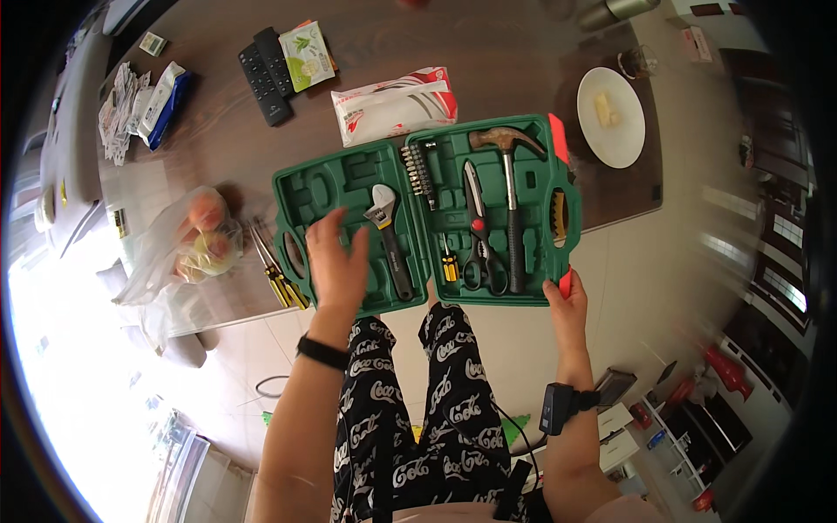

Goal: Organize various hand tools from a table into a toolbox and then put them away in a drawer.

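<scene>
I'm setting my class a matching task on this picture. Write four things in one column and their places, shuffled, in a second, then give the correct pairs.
Things
1. Adjustable wrench
2. Hammer
3. White plate
4. Two black remotes

Places
A. In the right half of the open green case
B. On the table, next to a green-and-white packet
C. In the left half of the open green case
D. Near the table's right edge, with a pale yellow piece on it

Pairs: 1-C, 2-A, 3-D, 4-B
</scene>
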Demonstrator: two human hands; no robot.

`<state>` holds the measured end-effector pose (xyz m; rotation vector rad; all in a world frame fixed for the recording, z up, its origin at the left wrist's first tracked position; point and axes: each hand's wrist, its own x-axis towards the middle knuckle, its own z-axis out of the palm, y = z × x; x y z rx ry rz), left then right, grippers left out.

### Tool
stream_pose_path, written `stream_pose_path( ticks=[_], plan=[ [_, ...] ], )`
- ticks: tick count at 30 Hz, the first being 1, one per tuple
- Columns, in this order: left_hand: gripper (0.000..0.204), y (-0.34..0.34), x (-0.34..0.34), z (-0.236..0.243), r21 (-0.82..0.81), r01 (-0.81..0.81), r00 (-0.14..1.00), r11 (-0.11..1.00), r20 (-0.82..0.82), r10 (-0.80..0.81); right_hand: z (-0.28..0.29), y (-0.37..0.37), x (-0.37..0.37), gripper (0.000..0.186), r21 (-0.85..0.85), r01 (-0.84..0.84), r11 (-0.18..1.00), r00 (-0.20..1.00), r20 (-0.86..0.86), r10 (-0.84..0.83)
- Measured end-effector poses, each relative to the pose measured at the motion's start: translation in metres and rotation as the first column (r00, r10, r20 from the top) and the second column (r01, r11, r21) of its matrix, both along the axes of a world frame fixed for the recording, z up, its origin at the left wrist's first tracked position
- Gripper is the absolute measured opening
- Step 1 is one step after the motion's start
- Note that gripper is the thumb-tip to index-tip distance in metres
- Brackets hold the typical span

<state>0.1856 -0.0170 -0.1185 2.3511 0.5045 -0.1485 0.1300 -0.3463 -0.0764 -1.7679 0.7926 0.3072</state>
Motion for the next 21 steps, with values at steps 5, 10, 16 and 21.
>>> stream_pose_path(
  ticks=[5, 10, 16, 21],
  plan=[
    [0.049, -0.069, 0.065, -0.008, -0.139, -0.070, 0.986, 0.988, -0.157, 0.048, -0.001, 0.003, 0.005, 0.034, 0.083, 0.034, 0.996, 0.999, -0.007, -0.033],
    [0.054, -0.098, 0.082, -0.017, -0.007, -0.189, 0.958, 0.982, -0.220, 0.183, 0.000, 0.002, 0.005, 0.033, 0.081, 0.022, 0.996, 0.998, -0.060, -0.018],
    [0.036, -0.097, 0.074, -0.017, -0.006, -0.109, 0.984, 0.994, -0.143, 0.107, -0.008, -0.002, 0.003, 0.033, 0.106, 0.010, 0.994, 1.000, -0.004, -0.010],
    [0.026, -0.096, 0.063, -0.030, -0.097, -0.111, 0.993, 0.989, -0.054, 0.106, -0.012, -0.010, 0.001, 0.036, 0.103, -0.021, 0.994, 1.000, 0.002, 0.021]
  ],
)
